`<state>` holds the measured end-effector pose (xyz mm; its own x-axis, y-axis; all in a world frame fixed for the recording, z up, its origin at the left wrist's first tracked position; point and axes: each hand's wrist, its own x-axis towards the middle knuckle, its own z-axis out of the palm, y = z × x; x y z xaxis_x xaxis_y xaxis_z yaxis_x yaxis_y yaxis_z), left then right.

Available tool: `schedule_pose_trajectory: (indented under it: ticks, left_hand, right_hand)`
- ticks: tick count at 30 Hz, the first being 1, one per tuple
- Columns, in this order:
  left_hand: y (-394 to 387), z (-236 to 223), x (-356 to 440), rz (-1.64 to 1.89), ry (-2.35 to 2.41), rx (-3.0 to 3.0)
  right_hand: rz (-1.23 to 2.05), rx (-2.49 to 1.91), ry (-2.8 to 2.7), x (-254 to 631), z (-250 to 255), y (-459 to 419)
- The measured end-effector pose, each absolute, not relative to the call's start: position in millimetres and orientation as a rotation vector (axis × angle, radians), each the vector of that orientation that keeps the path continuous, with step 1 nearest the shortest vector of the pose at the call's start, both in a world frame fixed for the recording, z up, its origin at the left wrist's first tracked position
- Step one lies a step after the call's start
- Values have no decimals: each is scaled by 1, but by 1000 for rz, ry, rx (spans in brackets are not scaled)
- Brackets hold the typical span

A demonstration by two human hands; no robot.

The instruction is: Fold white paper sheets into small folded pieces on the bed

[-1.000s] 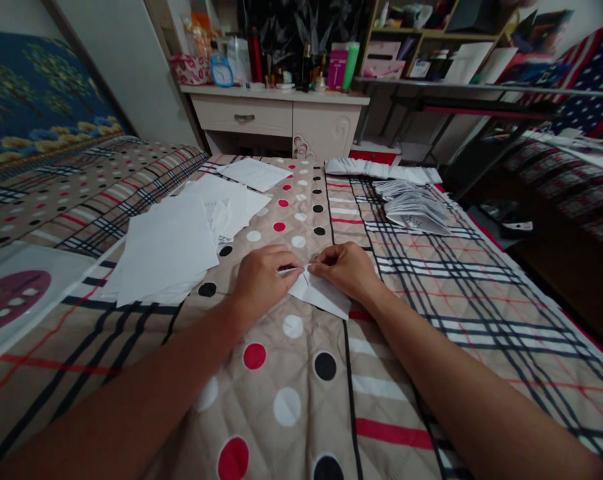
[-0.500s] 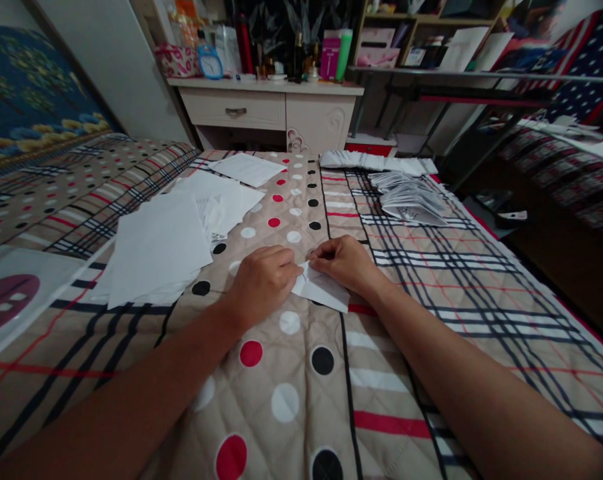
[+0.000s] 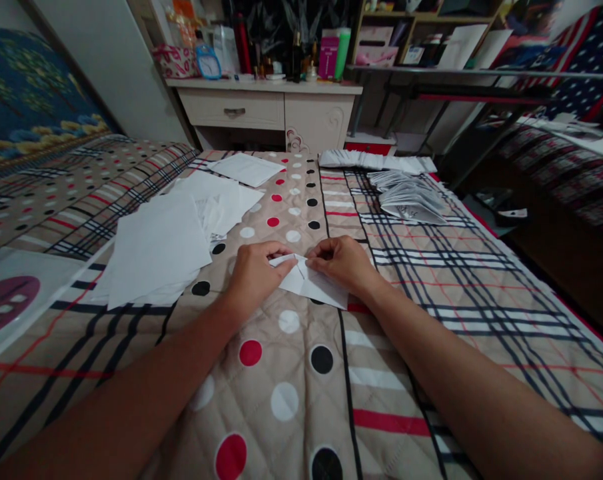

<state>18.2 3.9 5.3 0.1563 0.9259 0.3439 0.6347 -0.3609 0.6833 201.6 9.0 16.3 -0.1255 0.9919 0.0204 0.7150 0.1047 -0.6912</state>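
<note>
A small folded piece of white paper (image 3: pixel 314 283) lies on the patterned bedspread (image 3: pixel 286 360) between my hands, with crease lines near its top edge. My left hand (image 3: pixel 256 273) pinches its upper left part between thumb and fingers. At the upper edge, a little to the right, the thumb and fingertips of my right hand (image 3: pixel 344 263) are closed on the paper. Left of my hands is a loose stack of white sheets (image 3: pixel 158 247). Beyond my right hand sit a bundle of folded papers (image 3: pixel 411 201) and a long row of folded papers (image 3: pixel 376 161).
Another white sheet (image 3: pixel 248 169) lies near the bed's far side. A clear plastic bag with a purple print (image 3: pixel 11 303) is at the left edge. Past the bed stands a white dresser (image 3: pixel 236 110) with a blue clock (image 3: pixel 208 63), beside a grey table (image 3: pixel 481 71).
My left hand has shifted its grip leftward along the paper, uncovering more of its top edge and creases. My right hand keeps its pinch. The camera view has tilted slightly.
</note>
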Motion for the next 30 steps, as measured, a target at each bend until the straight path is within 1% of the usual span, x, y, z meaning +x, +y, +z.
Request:
schedule_pose_trajectory:
  ticks: [5, 12, 15, 20, 26, 30]
  left_hand:
    - [7, 6, 18, 1018, 1530, 1954]
    - [9, 8, 13, 1133, 1463, 1813]
    - [9, 7, 10, 1201, 1426, 1723]
    - [11, 3, 8, 1244, 1380, 1620]
    - [10, 7, 11, 1104, 1352, 1622]
    - [10, 8, 10, 1086, 1318, 1641]
  right_hand:
    - [799, -1602, -1839, 202, 12, 9]
    - [1213, -1328, -1637, 214, 14, 14]
    - [1313, -1292, -1564, 215, 22, 13]
    - [1312, -1286, -1522, 215, 24, 11]
    - [1245, -1232, -1410, 214, 13, 11]
    - [1213, -1214, -1366, 215, 13, 11]
